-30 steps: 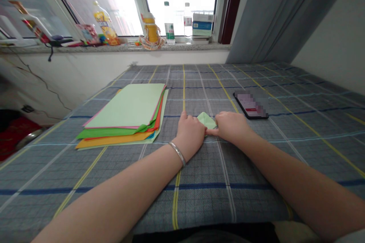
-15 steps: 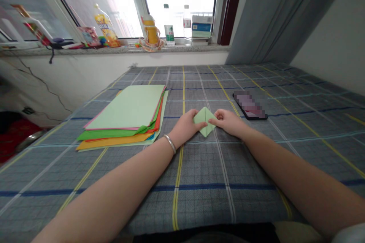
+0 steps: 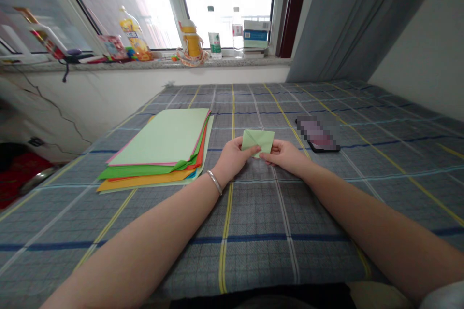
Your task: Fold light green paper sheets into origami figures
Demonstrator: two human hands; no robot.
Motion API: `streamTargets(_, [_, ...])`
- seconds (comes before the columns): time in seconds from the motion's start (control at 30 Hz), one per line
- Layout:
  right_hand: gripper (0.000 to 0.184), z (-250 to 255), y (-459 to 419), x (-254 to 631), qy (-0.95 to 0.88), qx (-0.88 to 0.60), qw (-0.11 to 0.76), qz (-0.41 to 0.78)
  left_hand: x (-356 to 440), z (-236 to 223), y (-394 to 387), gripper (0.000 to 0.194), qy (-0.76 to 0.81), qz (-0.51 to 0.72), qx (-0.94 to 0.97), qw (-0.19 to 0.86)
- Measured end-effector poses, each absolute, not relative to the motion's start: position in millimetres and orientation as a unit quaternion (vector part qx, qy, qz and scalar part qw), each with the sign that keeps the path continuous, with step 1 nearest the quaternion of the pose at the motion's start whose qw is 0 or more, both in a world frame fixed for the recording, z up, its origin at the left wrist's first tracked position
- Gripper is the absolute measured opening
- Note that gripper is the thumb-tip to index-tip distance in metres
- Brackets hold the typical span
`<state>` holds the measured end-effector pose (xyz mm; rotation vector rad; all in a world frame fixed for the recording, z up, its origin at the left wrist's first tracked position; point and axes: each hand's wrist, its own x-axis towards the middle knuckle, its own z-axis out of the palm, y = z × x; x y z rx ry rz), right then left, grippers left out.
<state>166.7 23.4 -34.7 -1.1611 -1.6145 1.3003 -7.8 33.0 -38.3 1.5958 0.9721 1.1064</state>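
A small folded piece of light green paper point(image 3: 258, 140) is held between my two hands, its creases showing and one flat side toward me. My left hand point(image 3: 234, 157) pinches its left side, the thumb lying across the front. On the right, my right hand point(image 3: 284, 155) grips the lower right part, with its thumb near the bottom edge and the other fingers behind the paper. A silver bracelet point(image 3: 215, 182) circles my left wrist.
Left of my hands lies a stack of coloured paper sheets point(image 3: 163, 136), pale green on top. A phone point(image 3: 319, 135) rests to the right on the checked cloth point(image 3: 253, 251). Bottles, a yellow flask point(image 3: 193, 42) and boxes point(image 3: 256, 34) line the windowsill.
The folded paper has turned from a diamond, point upward, to a rectangle-like shape with its edge on top, and sits slightly higher. Both hands have shifted their grip on it.
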Motion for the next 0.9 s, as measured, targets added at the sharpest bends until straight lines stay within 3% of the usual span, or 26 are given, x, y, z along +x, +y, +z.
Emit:
streamTargets(0.13, [0.013, -31.9, 20.1, 166.0, -0.645, -0.477, 0.362, 0.474, -8.7, -39.2, 35.5, 0.029, 0.386, 0.452, 0.649, 0.475])
streamTargets(0.37, [0.02, -29.6, 22.8, 169.1, -0.661, -0.494, 0.398, 0.401, -13.3, -39.6, 36.6, 0.024, 0.399, 0.356, 0.702, 0.47])
streamTargets(0.6, [0.021, -29.6, 23.9, 170.4, -0.653, -0.485, 0.376, 0.445, -13.8, -38.3, 35.7, 0.04, 0.401, 0.329, 0.741, 0.426])
streamTargets(0.9, [0.013, -29.2, 25.6, 172.4, -0.654, -0.483, 0.342, 0.472, -17.0, -35.5, 35.1, 0.036, 0.432, 0.38, 0.744, 0.341])
